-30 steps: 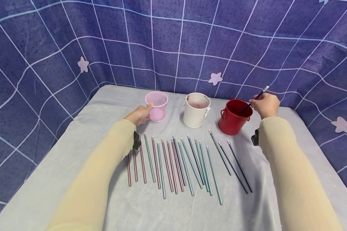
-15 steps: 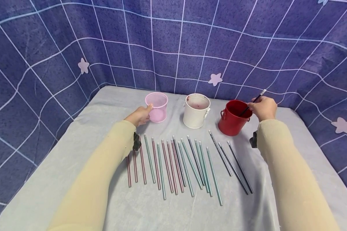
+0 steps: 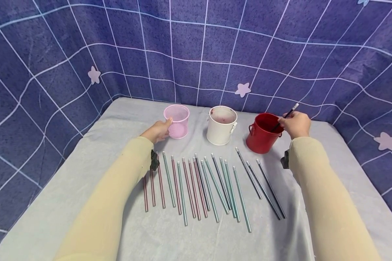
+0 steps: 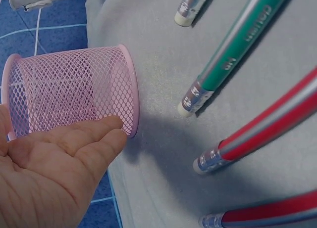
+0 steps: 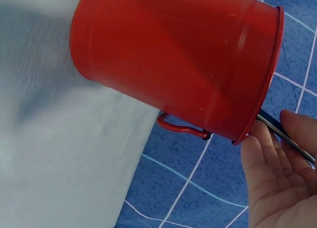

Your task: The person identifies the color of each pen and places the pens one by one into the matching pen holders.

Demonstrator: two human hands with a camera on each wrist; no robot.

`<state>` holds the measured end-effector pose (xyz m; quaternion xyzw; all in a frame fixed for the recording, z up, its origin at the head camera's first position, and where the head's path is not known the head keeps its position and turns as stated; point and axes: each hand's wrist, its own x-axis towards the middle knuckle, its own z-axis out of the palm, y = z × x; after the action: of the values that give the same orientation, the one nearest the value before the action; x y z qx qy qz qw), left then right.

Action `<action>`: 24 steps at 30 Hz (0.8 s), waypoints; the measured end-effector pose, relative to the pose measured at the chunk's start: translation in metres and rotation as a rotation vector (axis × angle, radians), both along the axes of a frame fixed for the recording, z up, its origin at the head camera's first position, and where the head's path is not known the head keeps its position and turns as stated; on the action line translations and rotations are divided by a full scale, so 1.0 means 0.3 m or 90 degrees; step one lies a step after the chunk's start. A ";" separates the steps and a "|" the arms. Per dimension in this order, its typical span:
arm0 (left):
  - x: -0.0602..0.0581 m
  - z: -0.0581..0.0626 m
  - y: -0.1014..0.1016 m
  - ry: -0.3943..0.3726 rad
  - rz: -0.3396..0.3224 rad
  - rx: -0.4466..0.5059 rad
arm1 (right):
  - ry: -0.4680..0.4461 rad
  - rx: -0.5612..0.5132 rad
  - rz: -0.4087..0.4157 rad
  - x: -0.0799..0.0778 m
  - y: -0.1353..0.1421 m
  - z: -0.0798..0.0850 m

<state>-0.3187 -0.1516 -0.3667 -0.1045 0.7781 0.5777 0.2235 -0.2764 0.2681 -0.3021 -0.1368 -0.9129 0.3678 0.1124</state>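
Observation:
My left hand (image 3: 157,131) rests against the near left side of a pink mesh cup (image 3: 179,128). In the left wrist view its fingers (image 4: 101,146) lie fairly straight along the mesh, with the thumb by the rim. At the right, my right hand (image 3: 298,124) pinches a dark pencil (image 3: 290,111) between thumb and fingers, eraser end up. The pencil slants down into a red bucket (image 3: 262,139), its lower end hidden inside. In the right wrist view the fingers touch or nearly touch the bucket's rim.
A white bucket (image 3: 219,128) stands between the pink cup and the red bucket. Several red, green and dark pencils lie in a loose row on the grey cloth (image 3: 196,243), erasers pointing away from me. Behind hangs a blue gridded curtain (image 3: 189,43).
My right hand has shifted slightly left and down, and the pencil has sunk a little deeper into the red bucket. The left hand and pink cup have stayed put.

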 end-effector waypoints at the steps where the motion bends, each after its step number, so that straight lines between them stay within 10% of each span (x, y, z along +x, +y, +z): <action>1: 0.001 0.001 0.001 0.000 0.000 -0.002 | 0.001 -0.002 0.000 -0.001 0.000 -0.001; 24: 0.005 0.001 0.009 0.004 0.010 -0.007 | 0.007 0.029 -0.023 0.015 0.026 -0.002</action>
<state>-0.3173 -0.1490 -0.3664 -0.1098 0.7812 0.5753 0.2161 -0.2721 0.2758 -0.3028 -0.1488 -0.9177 0.3457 0.1269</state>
